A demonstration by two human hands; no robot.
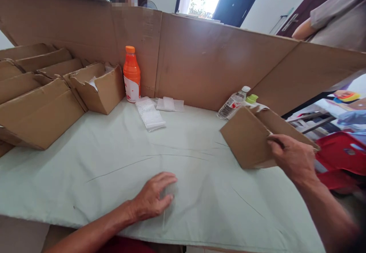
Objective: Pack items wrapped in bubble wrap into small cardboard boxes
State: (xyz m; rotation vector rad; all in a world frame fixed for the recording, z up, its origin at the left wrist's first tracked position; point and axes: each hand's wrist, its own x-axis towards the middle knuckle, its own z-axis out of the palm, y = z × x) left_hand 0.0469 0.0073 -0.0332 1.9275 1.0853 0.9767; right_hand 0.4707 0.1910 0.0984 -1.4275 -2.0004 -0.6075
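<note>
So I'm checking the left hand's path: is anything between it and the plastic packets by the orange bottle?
Nothing visible: only bare cloth lies between the left hand and the plastic packets beside the orange bottle.

No text can be read; the orange bottle (pixel 131 74) label is too blurred.

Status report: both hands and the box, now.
Right hand gripping small cardboard box, tilted on table cloth. Left hand resting on clear plastic bag. Water bottle behind box.
</note>
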